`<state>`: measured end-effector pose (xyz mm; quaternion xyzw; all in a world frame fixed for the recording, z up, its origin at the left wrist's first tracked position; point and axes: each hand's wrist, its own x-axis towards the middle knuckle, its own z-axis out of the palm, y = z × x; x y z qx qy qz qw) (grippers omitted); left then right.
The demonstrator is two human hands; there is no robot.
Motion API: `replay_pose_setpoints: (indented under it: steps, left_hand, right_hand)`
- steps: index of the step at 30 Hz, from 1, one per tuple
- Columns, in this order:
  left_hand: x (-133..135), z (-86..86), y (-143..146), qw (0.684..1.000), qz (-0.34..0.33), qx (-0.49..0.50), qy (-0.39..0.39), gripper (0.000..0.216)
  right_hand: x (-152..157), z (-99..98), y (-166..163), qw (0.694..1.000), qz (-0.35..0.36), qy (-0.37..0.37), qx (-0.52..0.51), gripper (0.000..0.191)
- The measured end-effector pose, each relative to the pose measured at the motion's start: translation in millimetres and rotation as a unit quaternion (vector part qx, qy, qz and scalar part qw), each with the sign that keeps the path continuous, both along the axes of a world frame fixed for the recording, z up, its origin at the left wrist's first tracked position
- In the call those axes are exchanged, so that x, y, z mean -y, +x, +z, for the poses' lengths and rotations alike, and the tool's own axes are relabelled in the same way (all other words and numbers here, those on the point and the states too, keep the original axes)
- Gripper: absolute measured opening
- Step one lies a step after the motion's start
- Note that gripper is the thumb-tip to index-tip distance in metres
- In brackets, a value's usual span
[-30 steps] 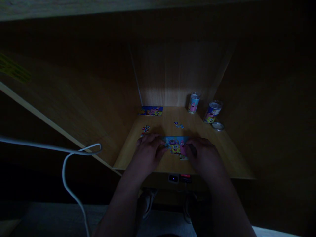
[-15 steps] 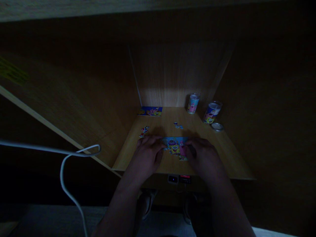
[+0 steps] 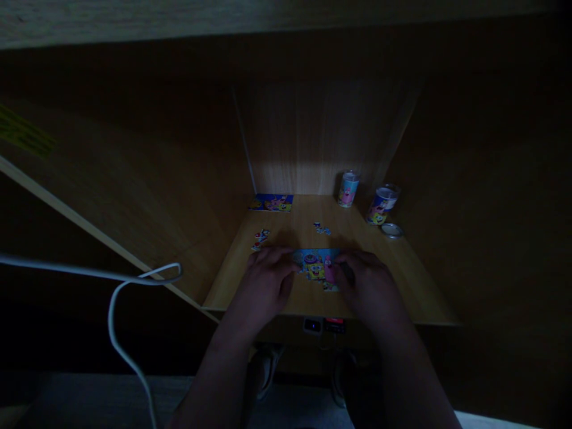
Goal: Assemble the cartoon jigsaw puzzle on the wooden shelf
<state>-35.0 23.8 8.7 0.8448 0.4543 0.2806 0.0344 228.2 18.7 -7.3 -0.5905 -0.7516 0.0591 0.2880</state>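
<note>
We have our left hand (image 3: 266,277) and right hand (image 3: 369,277) at opposite side edges of a flat, multicoloured, partly assembled cartoon jigsaw (image 3: 316,269), which lies near the front of a light-brown wooden shelf (image 3: 290,305). Our fingers bend inward, thumbs apart from forefingers; we cannot tell whether they pinch the edges. Beyond our hands lie 2 small clusters of loose pieces, the left one mostly red and white (image 3: 261,238), the right one bluish (image 3: 322,229). Farther back stand 2 cylindrical picture-printed cans (image 3: 381,205), beside a round, silvery lid (image 3: 392,230).

arms (image 3: 218,363) reaching forward | left grip (image 3: 269,275): palm down, fingers bent | right grip (image 3: 367,276): palm down, fingers bent
</note>
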Motion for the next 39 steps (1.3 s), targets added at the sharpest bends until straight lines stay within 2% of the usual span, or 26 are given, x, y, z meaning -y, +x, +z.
replay_pose_setpoints:
  steps: [7, 11, 15, 18, 21, 25, 34, 37, 39]
  left_hand:
    - [-0.3, 0.2, 1.1, 1.0, -0.009, -0.004, -0.003, 0.032]
    - [0.7, 3.8, 1.7, 0.999, -0.03, -0.009, -0.017, 0.038]
    - [1.5, 4.9, 2.0, 0.999, -0.036, -0.016, -0.025, 0.039]
    - [2.1, 4.4, 2.1, 0.998, -0.045, -0.018, -0.027, 0.037]
    - [2.6, 4.1, 2.7, 0.998, -0.056, 0.001, -0.022, 0.037]
    - [2.1, 3.0, 4.0, 0.999, -0.022, 0.027, -0.009, 0.033]
    - [-0.5, 0.4, 7.5, 0.997, 0.074, -0.014, -0.009, 0.019]
    - [0.6, 0.9, 7.7, 0.996, 0.082, -0.019, -0.01, 0.017]
    - [1.4, 1.7, 7.3, 0.996, 0.084, -0.021, -0.015, 0.017]
  right_hand:
    - [2.1, 3.0, 3.1, 1.0, 0.0, -0.012, -0.018, 0.016]
    - [-7.1, 19.2, 9.7, 0.999, 0.006, -0.034, 0.008, 0.019]
    - [-37.3, 45.5, 4.2, 0.983, 0.005, -0.083, 0.165, 0.026]
    - [-68.5, 56.8, -8.6, 0.975, 0.003, -0.09, 0.203, 0.028]
    - [-94.1, 57.7, -21.1, 0.969, 0.01, -0.096, 0.226, 0.028]
    - [-107.1, 56.3, -30.9, 0.962, 0.019, -0.107, 0.251, 0.032]
    - [-93.8, 59.1, -65.5, 0.948, 0.074, -0.128, 0.283, 0.037]
    - [-94.0, 60.7, -78.2, 0.945, 0.093, -0.133, 0.283, 0.034]
    - [-97.6, 63.2, -79.0, 0.946, 0.078, -0.136, 0.284, 0.033]
